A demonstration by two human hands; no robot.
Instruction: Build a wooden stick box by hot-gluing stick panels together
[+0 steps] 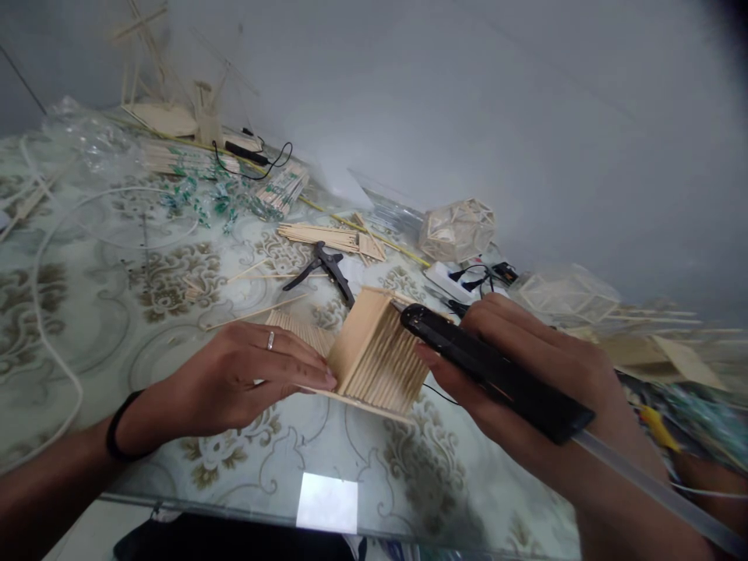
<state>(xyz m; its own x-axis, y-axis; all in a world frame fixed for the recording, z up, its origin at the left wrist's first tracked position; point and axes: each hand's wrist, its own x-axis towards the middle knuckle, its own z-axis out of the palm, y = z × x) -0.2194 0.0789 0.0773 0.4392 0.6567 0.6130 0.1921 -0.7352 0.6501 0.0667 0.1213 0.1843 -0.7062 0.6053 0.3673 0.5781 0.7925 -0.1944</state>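
Observation:
A small box-like model [374,351] made of thin wooden sticks rests on the glass-topped table [175,257]. My left hand [245,374], with a ring on one finger, lies flat with its fingers stretched out, the fingertips pressing on the model's base at its left side. My right hand [526,366] is wrapped round a black glue gun [496,374] with a clear glue stick trailing from its back. The gun's nozzle touches the model's upper right edge.
Black pliers [324,269] lie just behind the model. Bundles of wooden sticks [321,234], two polyhedral stick frames [459,230], a white power strip [453,280], cables and plastic wrap crowd the back and right. The table's front edge runs close below my hands.

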